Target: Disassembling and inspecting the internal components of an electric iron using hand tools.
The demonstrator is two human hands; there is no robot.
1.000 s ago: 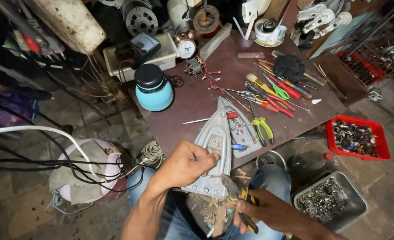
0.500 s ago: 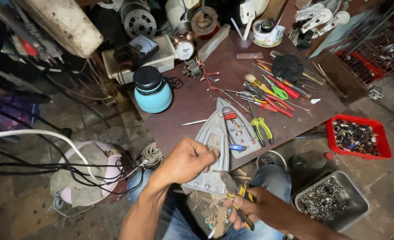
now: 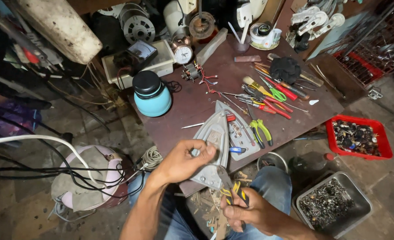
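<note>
A dark brown worktable (image 3: 192, 106) is seen from above, cluttered with tools and parts. Behind it, a pale cylindrical casing (image 3: 57, 26) is propped at the upper left, and a cream box with a dial meter (image 3: 137, 60) is set near the table's back edge. A turquoise jug with a black lid (image 3: 151, 94) stands on the table's left part. On the floor to the right, a steel tray of metal scraps (image 3: 330, 206) and a red tray of small parts (image 3: 359, 137) are placed, well apart from the hands. A pink-rimmed round object draped with cloth and black cables (image 3: 88, 178) is seen at lower left.

At the table's near edge, the grey soleplate of a clothes iron (image 3: 217, 146) is laid with its tip pointing away, its rear end overhanging the edge. The left hand (image 3: 183, 162) is closed around the rear of this iron body, thumb on top, fingers wrapped beneath. Just below it, the right hand (image 3: 250, 213) is curled tightly about the yellow-and-black handles of pliers (image 3: 232, 191), whose jaws are brought up against the iron's rear edge. Green-handled pliers (image 3: 263, 131) are laid just beside the iron to its right, with red-handled screwdrivers (image 3: 277, 100) farther back
</note>
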